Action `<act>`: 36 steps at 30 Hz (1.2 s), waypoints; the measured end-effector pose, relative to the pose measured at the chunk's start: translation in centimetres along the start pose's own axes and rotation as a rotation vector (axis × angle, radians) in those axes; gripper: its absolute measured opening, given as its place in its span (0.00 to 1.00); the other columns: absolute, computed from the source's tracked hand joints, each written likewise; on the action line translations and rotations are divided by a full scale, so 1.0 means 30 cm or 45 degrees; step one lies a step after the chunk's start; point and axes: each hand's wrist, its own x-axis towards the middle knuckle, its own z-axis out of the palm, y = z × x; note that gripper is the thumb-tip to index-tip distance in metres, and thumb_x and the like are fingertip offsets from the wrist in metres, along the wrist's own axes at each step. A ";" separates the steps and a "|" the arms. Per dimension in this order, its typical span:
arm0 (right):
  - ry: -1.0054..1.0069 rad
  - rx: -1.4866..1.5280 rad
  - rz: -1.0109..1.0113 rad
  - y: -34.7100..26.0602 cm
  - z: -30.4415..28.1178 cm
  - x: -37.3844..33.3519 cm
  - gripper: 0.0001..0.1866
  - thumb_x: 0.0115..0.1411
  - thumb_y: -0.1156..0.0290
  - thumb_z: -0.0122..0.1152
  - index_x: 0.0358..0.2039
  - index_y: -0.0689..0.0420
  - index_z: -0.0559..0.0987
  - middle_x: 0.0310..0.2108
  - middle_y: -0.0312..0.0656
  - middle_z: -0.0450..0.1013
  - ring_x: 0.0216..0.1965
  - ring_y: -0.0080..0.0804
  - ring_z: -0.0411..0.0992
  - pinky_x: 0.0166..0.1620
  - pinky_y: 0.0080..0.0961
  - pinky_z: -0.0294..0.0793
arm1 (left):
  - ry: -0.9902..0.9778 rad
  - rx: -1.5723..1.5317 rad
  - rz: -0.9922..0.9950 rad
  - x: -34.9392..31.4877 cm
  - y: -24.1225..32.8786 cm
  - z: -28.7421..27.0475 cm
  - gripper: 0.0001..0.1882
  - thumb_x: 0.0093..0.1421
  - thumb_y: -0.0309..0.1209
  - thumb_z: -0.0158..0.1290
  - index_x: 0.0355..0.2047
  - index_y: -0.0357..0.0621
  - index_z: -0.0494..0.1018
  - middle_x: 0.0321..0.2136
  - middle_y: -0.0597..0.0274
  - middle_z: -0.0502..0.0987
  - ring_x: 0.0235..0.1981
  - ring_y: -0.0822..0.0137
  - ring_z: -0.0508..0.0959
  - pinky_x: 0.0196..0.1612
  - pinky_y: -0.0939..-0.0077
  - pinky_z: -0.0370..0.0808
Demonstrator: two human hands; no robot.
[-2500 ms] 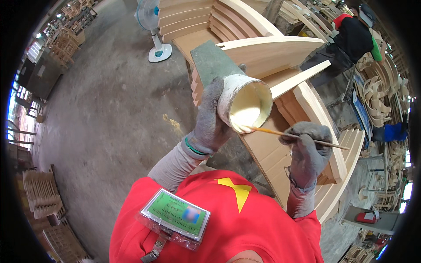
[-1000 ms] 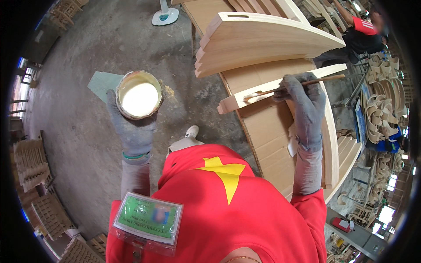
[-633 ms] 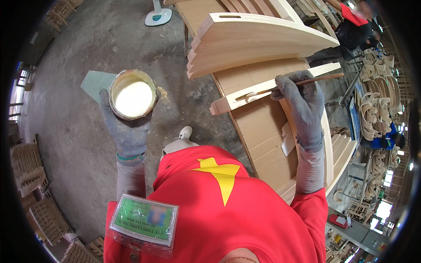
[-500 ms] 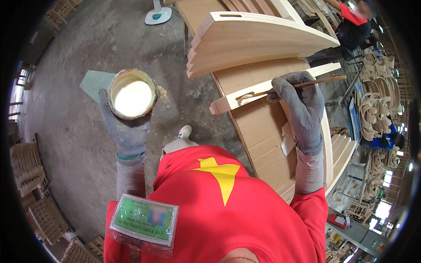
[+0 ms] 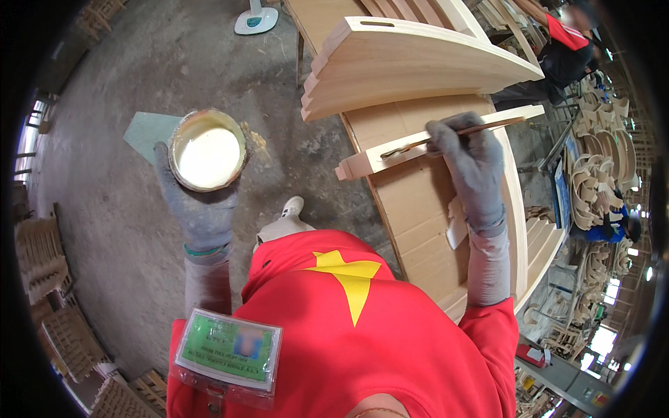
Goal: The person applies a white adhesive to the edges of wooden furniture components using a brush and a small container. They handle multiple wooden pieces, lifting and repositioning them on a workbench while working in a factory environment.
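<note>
My left hand (image 5: pixel 202 216), in a grey work glove, is wrapped round a round tub (image 5: pixel 234 122) of creamy white liquid, probably glue, held upright over the floor. A flat greenish piece (image 5: pixel 148 135) sticks out beside the tub. My gloved right hand (image 5: pixel 477 171) pinches a thin wooden stick (image 5: pixel 503 124). The stick's tip is at a slot near the left end of a pale wooden rail (image 5: pixel 368 164), which lies across the bench. How deep the tip sits cannot be told.
Curved wooden panels (image 5: pixel 418 66) stand at the back of the cardboard-topped bench (image 5: pixel 411 209), with more curved pieces (image 5: pixel 540 244) along its right. A white stand base (image 5: pixel 256 21) is on the floor. A co-worker (image 5: pixel 564 49) is at far right, and stacked wooden parts (image 5: pixel 45 254) are at left.
My right hand has shifted slightly left and up, and the stick has tilted. White stuff visible at the stick's tip before no longer shows clearly. My left hand and the tub have barely moved.
</note>
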 end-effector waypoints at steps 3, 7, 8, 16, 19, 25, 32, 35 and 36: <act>-0.070 -0.376 -0.030 -0.041 -0.011 0.011 0.09 0.54 0.68 0.60 0.25 0.61 0.73 0.15 0.36 0.69 0.19 0.17 0.66 0.23 0.16 0.65 | -0.039 -0.092 -0.033 0.001 -0.001 0.002 0.24 0.61 0.44 0.40 0.52 0.43 0.59 0.48 0.54 0.64 0.46 0.55 0.68 0.47 0.56 0.70; -0.215 -0.429 -0.311 -0.053 0.055 -0.016 0.09 0.52 0.69 0.61 0.25 0.61 0.73 0.17 0.38 0.70 0.19 0.21 0.68 0.23 0.18 0.65 | -0.070 0.088 0.036 -0.002 -0.020 0.003 0.26 0.54 0.30 0.51 0.52 0.39 0.57 0.47 0.54 0.64 0.46 0.59 0.68 0.47 0.59 0.72; -0.176 -0.295 -0.239 -0.045 0.050 -0.012 0.09 0.52 0.69 0.61 0.25 0.61 0.73 0.18 0.39 0.70 0.19 0.21 0.68 0.23 0.18 0.66 | -0.068 0.130 0.056 0.005 -0.025 -0.012 0.28 0.52 0.25 0.54 0.52 0.38 0.56 0.47 0.54 0.64 0.46 0.60 0.68 0.47 0.60 0.73; -0.184 -0.394 -0.189 -0.067 0.043 -0.006 0.10 0.52 0.69 0.62 0.26 0.61 0.72 0.16 0.39 0.70 0.19 0.20 0.68 0.24 0.18 0.66 | -0.283 1.053 0.489 0.064 -0.080 -0.046 0.24 0.63 0.43 0.35 0.52 0.39 0.58 0.49 0.57 0.65 0.49 0.64 0.67 0.49 0.65 0.70; -0.220 -0.285 0.048 -0.088 0.041 -0.008 0.08 0.53 0.72 0.60 0.29 0.62 0.73 0.20 0.38 0.72 0.24 0.21 0.70 0.29 0.17 0.69 | -0.370 1.036 0.482 0.079 -0.100 -0.041 0.22 0.61 0.37 0.39 0.52 0.38 0.57 0.49 0.55 0.65 0.49 0.63 0.68 0.50 0.66 0.70; 0.041 0.121 0.260 -0.074 -0.068 -0.040 0.08 0.54 0.80 0.53 0.35 0.67 0.73 0.33 0.44 0.73 0.36 0.25 0.72 0.43 0.19 0.71 | -0.501 1.288 0.468 0.143 -0.129 -0.040 0.39 0.48 0.29 0.59 0.56 0.43 0.49 0.51 0.55 0.62 0.51 0.62 0.66 0.51 0.66 0.69; 0.466 0.258 0.302 -0.058 -0.054 -0.125 0.08 0.52 0.82 0.54 0.34 0.69 0.73 0.31 0.47 0.74 0.34 0.30 0.73 0.41 0.23 0.73 | -0.926 1.656 0.865 0.217 -0.175 0.046 0.35 0.51 0.35 0.55 0.56 0.40 0.52 0.53 0.51 0.60 0.51 0.57 0.66 0.51 0.63 0.68; 0.818 0.118 0.244 -0.032 -0.074 -0.204 0.07 0.55 0.79 0.52 0.34 0.67 0.73 0.31 0.47 0.73 0.33 0.30 0.73 0.38 0.23 0.74 | -0.991 1.433 0.606 0.251 -0.203 0.094 0.34 0.53 0.39 0.51 0.56 0.40 0.52 0.54 0.47 0.58 0.53 0.53 0.63 0.51 0.61 0.67; 0.936 0.192 0.153 -0.014 -0.097 -0.249 0.07 0.57 0.77 0.52 0.34 0.67 0.73 0.32 0.48 0.74 0.32 0.32 0.74 0.36 0.24 0.75 | -0.986 1.293 0.456 0.247 -0.220 0.110 0.34 0.53 0.41 0.49 0.57 0.40 0.51 0.54 0.46 0.57 0.53 0.52 0.62 0.51 0.60 0.67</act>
